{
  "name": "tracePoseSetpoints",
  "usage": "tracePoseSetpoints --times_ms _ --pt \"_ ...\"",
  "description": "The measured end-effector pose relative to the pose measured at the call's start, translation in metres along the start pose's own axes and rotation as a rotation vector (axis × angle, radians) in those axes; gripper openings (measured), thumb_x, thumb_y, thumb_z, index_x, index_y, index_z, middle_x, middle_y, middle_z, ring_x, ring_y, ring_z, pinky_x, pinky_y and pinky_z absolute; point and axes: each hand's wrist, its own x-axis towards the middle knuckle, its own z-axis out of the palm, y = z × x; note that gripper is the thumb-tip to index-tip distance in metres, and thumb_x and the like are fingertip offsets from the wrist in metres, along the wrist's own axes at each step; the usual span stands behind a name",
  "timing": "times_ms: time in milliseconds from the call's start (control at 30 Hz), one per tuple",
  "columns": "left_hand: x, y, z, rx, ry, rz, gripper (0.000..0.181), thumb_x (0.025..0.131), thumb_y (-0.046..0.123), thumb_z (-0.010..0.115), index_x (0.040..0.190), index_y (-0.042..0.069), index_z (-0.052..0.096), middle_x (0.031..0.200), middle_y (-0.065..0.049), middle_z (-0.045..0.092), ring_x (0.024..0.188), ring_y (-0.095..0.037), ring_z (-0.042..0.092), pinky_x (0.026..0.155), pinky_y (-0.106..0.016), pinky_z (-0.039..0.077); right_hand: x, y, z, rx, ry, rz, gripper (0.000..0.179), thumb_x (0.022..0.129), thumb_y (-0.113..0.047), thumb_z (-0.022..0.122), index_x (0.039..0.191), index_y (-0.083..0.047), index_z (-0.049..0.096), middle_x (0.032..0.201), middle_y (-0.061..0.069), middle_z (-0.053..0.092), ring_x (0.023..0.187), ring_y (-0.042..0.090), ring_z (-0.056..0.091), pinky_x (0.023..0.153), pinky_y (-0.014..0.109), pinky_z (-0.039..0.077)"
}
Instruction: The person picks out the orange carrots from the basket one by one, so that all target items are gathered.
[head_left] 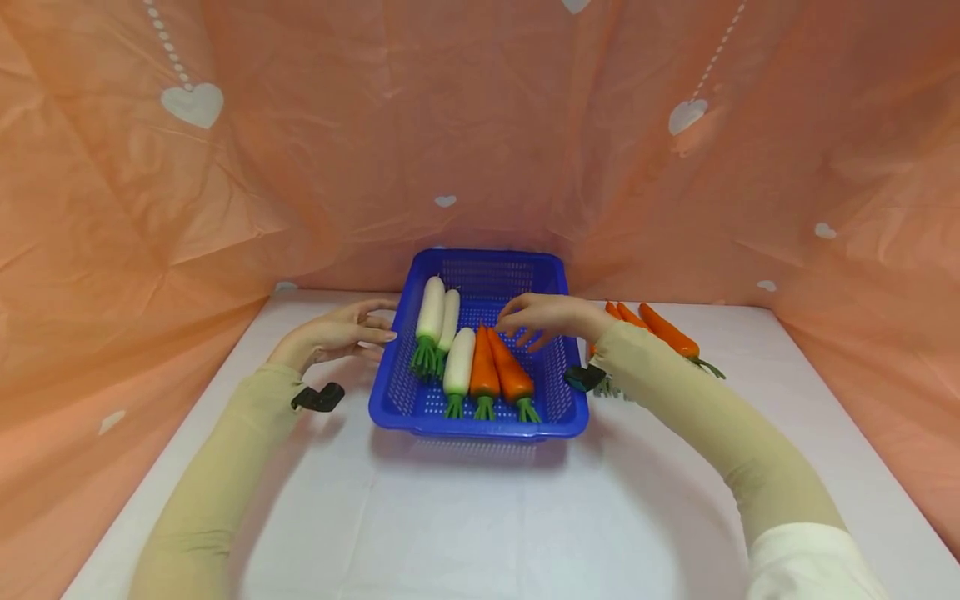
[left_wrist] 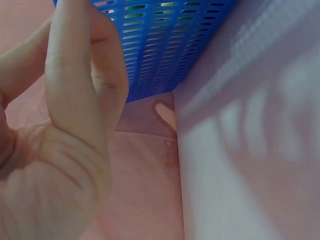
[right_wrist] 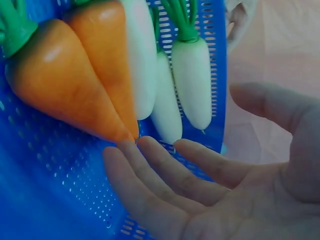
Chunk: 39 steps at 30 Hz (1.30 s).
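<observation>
A blue plastic basket (head_left: 480,429) holds three white radishes (head_left: 459,360) with green stems and two orange carrots (head_left: 512,371). My left hand (head_left: 341,333) is at the basket's left side, its fingers extended along the wall; in the left wrist view the fingers (left_wrist: 70,65) overlap the perforated side. Over the basket's right half is my right hand (head_left: 547,317), with relaxed, spread fingers and nothing in its grasp. From the right wrist, its fingertips appear right by the pointed tips of the carrots (right_wrist: 55,80), palm facing the vegetables.
More carrots (head_left: 667,332) lie on the white table (head_left: 450,525) to the right of the basket, partly hidden behind my right forearm. A pinkish-orange cloth (head_left: 495,125) with white hearts hangs behind the basket and along both sides.
</observation>
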Motion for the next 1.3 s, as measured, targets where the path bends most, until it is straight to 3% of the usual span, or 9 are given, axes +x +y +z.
tracePoseSetpoints --times_ms 200,533,733,1000,1300 --pt "0.000 -0.001 0.001 -0.012 -0.006 -0.008 0.072 0.095 0.002 0.057 0.152 0.009 0.014 0.134 -0.028 0.042 0.103 -0.027 0.060 0.093 -0.052 0.047 0.009 -0.002 0.008 -0.084 -0.010 0.060 0.053 0.094 -0.031 0.059 0.136 -0.003 0.045 0.129 0.021 0.049 0.115 0.037 0.053 0.091 0.048 0.049" --pt "0.002 0.000 -0.001 0.009 -0.001 -0.011 0.071 0.095 0.004 0.058 0.152 0.009 0.015 0.137 -0.029 0.037 0.109 -0.032 0.054 0.094 -0.054 0.045 0.017 -0.007 0.015 -0.088 0.012 0.130 0.052 0.093 -0.031 0.059 0.134 -0.003 0.044 0.127 0.020 0.049 0.109 0.037 0.056 0.086 0.048 0.052" --pt "0.001 0.000 0.000 -0.008 -0.001 -0.006 0.071 0.095 0.002 0.057 0.151 0.009 0.015 0.129 -0.024 0.045 0.102 -0.026 0.059 0.093 -0.053 0.046 0.025 -0.005 0.017 -0.088 -0.009 0.200 0.051 0.092 -0.034 0.060 0.129 -0.002 0.043 0.127 0.019 0.046 0.107 0.038 0.055 0.082 0.046 0.054" --pt "0.000 0.000 0.000 -0.018 0.005 -0.004 0.070 0.095 0.001 0.056 0.151 0.008 0.015 0.119 -0.018 0.051 0.095 -0.023 0.061 0.089 -0.050 0.050 0.034 -0.005 0.017 -0.078 -0.046 0.269 0.060 0.093 -0.034 0.061 0.138 -0.003 0.036 0.131 0.022 0.045 0.110 0.040 0.053 0.082 0.049 0.054" --pt "0.000 -0.001 0.000 -0.003 -0.008 -0.011 0.072 0.095 0.003 0.058 0.152 0.010 0.014 0.128 -0.024 0.046 0.101 -0.026 0.060 0.094 -0.054 0.045 0.039 0.000 0.018 -0.068 -0.027 0.306 0.063 0.089 -0.030 0.066 0.139 -0.005 0.035 0.134 0.018 0.044 0.114 0.038 0.050 0.081 0.050 0.054"
